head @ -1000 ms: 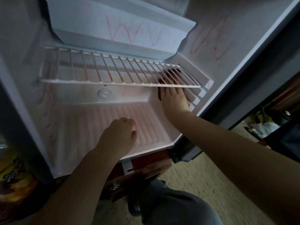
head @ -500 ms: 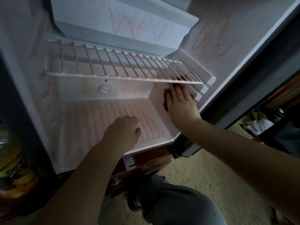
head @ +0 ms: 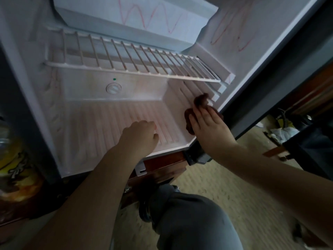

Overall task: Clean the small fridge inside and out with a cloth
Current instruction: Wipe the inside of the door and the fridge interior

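Flat-fingered right hand (head: 209, 129) presses a crumpled dark brown cloth (head: 201, 101) against the small white plastic fridge (head: 174, 98) wall, near its front edge. The left hand (head: 138, 137) rests clenched and empty on the ribbed floor (head: 108, 123).

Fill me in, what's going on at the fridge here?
A person crouches at the open small fridge. Their right hand presses a dark brown cloth flat against the right inner wall, below the wire shelf and near the front edge. The left hand rests on the ribbed floor with its fingers curled, holding nothing. Red scribbles on the freezer flap and the upper right wall are not yet wiped.
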Demonstrator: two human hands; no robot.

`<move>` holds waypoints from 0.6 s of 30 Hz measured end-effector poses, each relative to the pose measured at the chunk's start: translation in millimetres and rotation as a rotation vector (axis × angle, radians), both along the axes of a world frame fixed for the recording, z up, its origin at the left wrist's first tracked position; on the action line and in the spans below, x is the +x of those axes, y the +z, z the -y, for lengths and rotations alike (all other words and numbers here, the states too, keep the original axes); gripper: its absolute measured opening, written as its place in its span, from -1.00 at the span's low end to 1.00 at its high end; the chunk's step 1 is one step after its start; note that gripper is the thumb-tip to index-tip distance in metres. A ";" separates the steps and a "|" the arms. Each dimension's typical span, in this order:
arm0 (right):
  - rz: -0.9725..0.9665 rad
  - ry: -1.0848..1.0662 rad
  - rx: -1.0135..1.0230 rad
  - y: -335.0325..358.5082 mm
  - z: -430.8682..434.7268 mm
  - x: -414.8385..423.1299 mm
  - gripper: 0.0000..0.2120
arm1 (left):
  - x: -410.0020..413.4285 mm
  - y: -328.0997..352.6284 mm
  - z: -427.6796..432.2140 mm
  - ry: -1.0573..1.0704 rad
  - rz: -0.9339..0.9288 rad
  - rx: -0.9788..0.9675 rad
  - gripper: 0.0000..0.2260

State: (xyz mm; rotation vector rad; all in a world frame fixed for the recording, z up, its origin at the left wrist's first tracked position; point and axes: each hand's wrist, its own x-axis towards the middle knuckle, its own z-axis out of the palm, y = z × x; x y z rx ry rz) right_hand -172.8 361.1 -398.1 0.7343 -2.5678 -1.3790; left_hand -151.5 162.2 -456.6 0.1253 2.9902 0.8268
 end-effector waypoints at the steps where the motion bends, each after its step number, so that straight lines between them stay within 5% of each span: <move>1: -0.026 0.012 -0.007 2.7 -5.2 6.5 -0.39 | 1.5 0.2 -0.6 -0.001 0.005 -0.002 -0.70; 18: -0.066 -0.045 -0.044 -36.1 80.7 -110.0 -0.47 | -14.3 -3.1 7.0 0.068 -0.069 0.043 -0.72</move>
